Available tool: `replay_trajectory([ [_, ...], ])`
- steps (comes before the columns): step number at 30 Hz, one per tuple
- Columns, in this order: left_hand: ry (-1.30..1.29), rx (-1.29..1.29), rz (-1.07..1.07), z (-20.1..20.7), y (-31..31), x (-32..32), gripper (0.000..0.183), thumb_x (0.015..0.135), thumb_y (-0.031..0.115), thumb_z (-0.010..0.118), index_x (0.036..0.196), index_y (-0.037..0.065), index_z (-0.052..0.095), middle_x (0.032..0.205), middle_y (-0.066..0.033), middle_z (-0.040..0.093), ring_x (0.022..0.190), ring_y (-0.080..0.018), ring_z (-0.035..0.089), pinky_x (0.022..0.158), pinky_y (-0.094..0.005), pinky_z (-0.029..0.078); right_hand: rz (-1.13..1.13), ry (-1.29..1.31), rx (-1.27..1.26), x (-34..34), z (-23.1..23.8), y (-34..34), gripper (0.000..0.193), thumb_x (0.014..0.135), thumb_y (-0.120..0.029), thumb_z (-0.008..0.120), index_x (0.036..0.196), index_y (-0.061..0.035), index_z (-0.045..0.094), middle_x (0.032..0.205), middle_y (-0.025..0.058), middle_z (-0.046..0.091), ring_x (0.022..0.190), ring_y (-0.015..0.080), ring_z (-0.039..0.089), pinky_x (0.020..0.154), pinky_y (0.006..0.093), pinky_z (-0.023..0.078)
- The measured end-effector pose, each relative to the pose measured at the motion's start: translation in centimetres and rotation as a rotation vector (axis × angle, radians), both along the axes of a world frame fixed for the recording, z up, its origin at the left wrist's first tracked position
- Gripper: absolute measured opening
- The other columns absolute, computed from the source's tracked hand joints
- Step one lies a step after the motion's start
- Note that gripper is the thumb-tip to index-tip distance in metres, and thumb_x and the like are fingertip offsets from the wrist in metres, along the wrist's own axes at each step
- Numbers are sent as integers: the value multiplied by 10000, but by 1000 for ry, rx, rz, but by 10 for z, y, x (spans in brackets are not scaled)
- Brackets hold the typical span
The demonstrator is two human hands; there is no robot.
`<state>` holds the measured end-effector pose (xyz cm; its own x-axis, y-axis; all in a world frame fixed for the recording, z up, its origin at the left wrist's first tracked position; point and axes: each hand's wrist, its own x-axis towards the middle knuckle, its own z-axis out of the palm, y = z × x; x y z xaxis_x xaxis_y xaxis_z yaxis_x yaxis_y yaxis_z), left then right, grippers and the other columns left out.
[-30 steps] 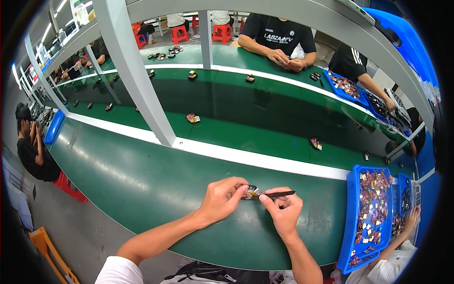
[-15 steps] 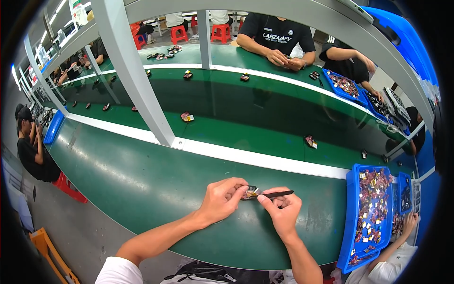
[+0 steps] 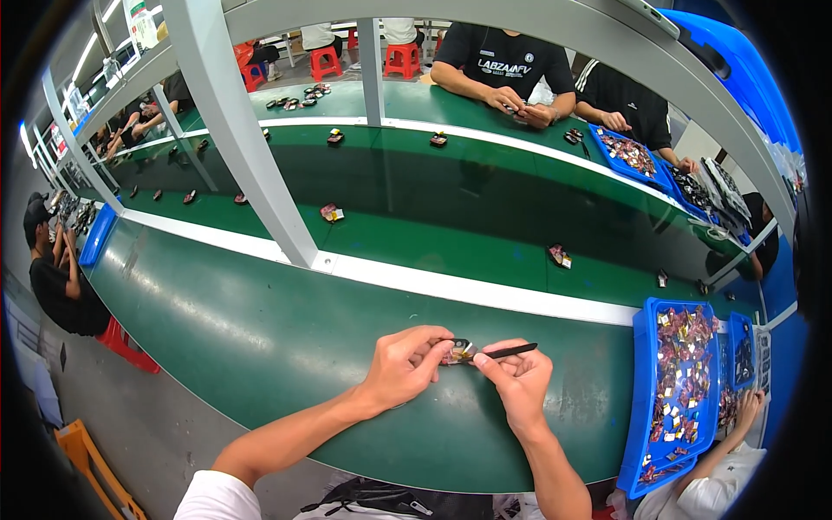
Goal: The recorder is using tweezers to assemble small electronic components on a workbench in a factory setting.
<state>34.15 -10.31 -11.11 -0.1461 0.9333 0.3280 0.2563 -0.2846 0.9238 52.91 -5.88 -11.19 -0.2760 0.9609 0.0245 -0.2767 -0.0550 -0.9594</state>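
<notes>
My left hand pinches a small electronic unit with a dark casing and pinkish and yellow parts inside. It is held just above the green tabletop. My right hand is closed around a slim black tool that looks like tweezers. The tool's rear end sticks out to the right, and its front end reaches the unit's right side. Fingers of both hands hide part of the unit and the tool's tip.
Beyond a white rail runs a green conveyor belt bearing several spaced units. A blue tray of small reddish parts stands at my right, with a person's hand beyond it. A grey post rises ahead. Co-workers sit across the belt.
Units on the belt have shifted slightly left. Across the belt, the right-hand co-worker's raised hand has come down near the tray of parts. My hands stay almost where they were.
</notes>
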Motion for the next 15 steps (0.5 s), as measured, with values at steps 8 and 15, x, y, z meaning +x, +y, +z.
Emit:
replay_trajectory([
  [8,12,-4,19,1,0,2,116,944,-50,651,1051,-87,674,851,-133,740,582,-134,691,497,-238,540,6,-77,36,3,-2,1,133,854,92,738,960,71,659,887,128,718,784,142,713,685,225,571],
  [15,-199,-164,-33,2,0,-3,145,970,36,657,1077,-58,684,841,-115,723,567,-125,667,420,-235,476,-33,-38,48,1,-2,0,129,854,70,763,953,61,680,838,64,702,672,27,582,537,163,410],
])
